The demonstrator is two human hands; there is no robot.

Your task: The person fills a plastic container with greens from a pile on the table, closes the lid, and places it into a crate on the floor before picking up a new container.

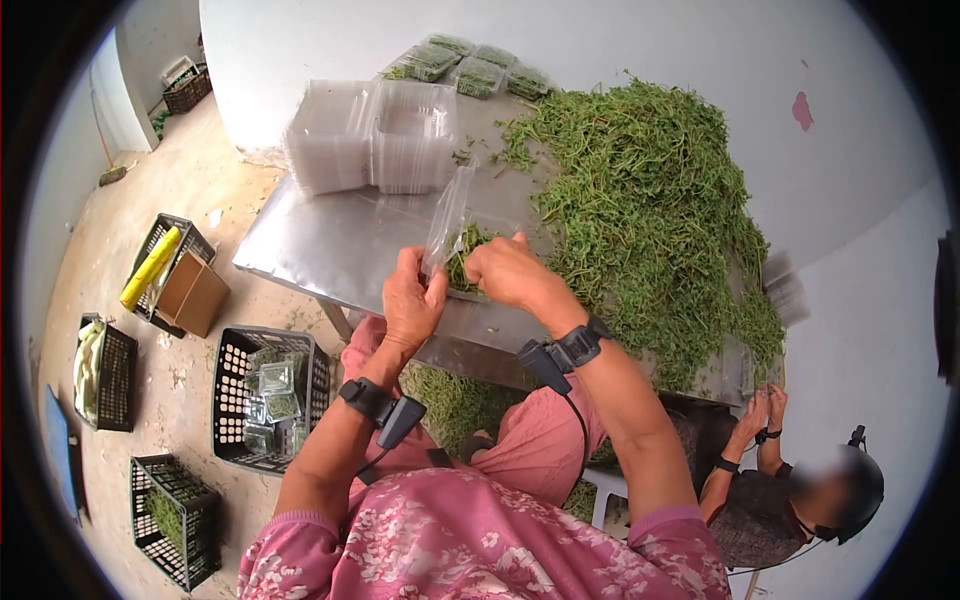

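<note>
A clear plastic clamshell box [447, 222] stands with its lid raised near the front edge of the metal table. My left hand [412, 305] is closed on the box's left side, thumb and fingers pinching the plastic. Green leafy stems [462, 258] fill the box, partly hidden by my hands. Over its right side my right hand [515, 272] is closed, fingers curled down at the stems. To the right rises a large heap of the same greens [640, 200]. Behind my left hand stand tall stacks of clear plastic boxes [370, 140].
Filled boxes [480, 72] sit at the back of the metal table [300, 235]. A black crate [265, 398] with filled boxes is on the floor at left, near other crates [172, 522]. A co-worker [780, 490] works at the table's right end.
</note>
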